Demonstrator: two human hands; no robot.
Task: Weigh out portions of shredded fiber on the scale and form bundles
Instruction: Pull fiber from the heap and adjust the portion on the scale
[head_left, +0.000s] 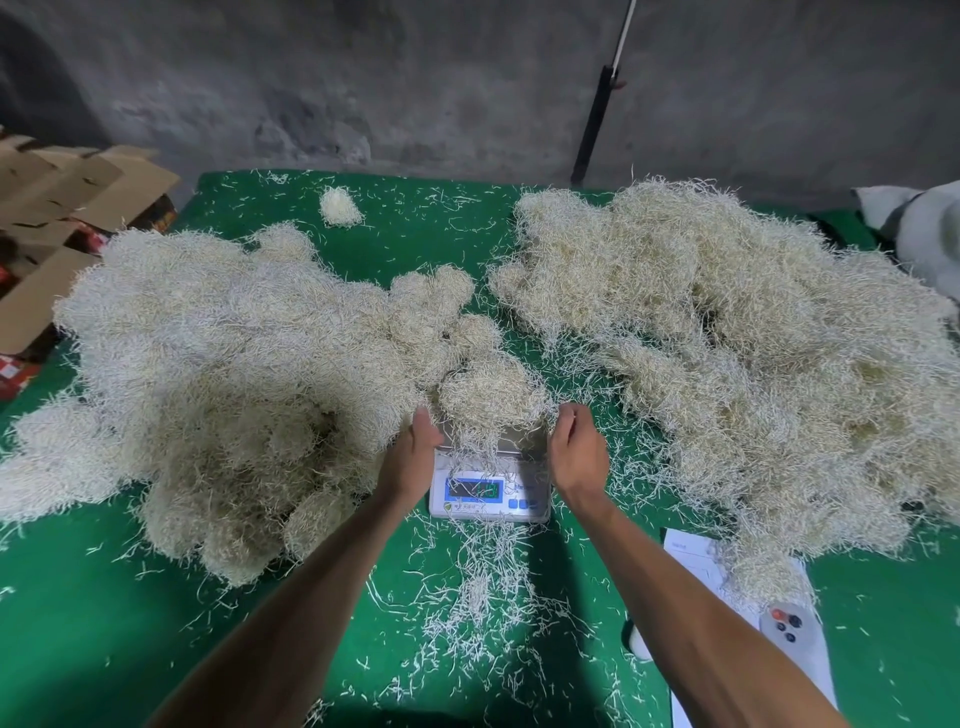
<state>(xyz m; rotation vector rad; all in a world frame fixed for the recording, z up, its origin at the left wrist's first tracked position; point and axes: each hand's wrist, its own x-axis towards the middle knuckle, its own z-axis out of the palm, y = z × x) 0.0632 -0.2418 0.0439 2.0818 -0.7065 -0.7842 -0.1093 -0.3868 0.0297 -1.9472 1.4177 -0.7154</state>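
A: Item at frame centre?
B: Scale (488, 488), with fiber portion (491, 397) heaped on its pan, on the green tabletop (104, 623).
A: Grips?
B: Left hand (415, 452) and right hand (576, 447) are held beside the pan, fingers loosely curled, nothing held.
A: Stock?
B: Left heap (223, 374), right heap (727, 343), cardboard boxes (67, 208) upper left.

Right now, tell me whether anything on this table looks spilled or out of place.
Yes. Loose strands lie scattered over the green cloth in front of the scale, and fiber from the portion hangs over its display. A paper sheet is partly buried under the right pile.
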